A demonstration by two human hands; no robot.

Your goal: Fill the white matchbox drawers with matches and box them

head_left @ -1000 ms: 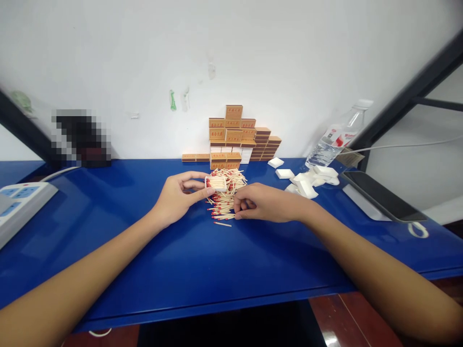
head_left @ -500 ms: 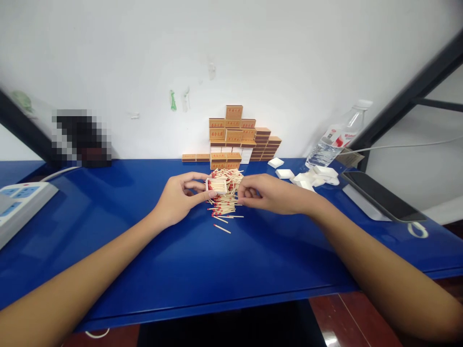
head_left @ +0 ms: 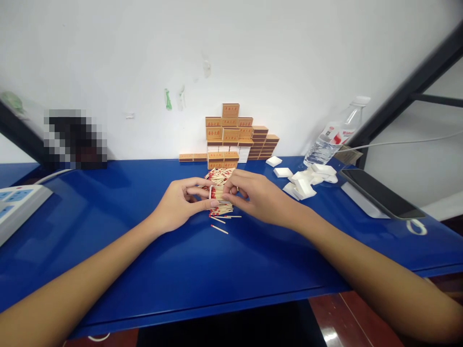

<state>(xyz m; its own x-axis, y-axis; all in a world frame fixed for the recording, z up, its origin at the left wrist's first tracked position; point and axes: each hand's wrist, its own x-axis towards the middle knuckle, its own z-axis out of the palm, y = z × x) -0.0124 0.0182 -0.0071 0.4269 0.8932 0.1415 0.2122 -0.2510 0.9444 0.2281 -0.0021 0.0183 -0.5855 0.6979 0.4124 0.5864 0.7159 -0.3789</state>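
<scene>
My left hand (head_left: 179, 202) grips a small white matchbox tray (head_left: 211, 192) between thumb and fingers, tilted toward me. Red-tipped matches (head_left: 217, 193) lie inside it, heads to the left. At the tray's right end, my right hand (head_left: 249, 195) pinches the pale ends of matches with thumb and fingers; its fingers hide part of the tray. Beneath and behind both hands spreads a pile of loose matches (head_left: 221, 176) on the blue table (head_left: 202, 270). One single match (head_left: 219, 229) lies apart, nearer to me.
Brown matchboxes (head_left: 230, 123) are stacked against the wall behind the pile. Several white trays (head_left: 304, 185) lie to the right, near a water bottle (head_left: 331, 137) and a phone (head_left: 381, 193) resting on a white block. A power strip (head_left: 25, 202) stands at the left edge.
My right hand has moved left from beside the pile onto the tray. The tray has tipped and sits slightly lower. The view has shifted a little.
</scene>
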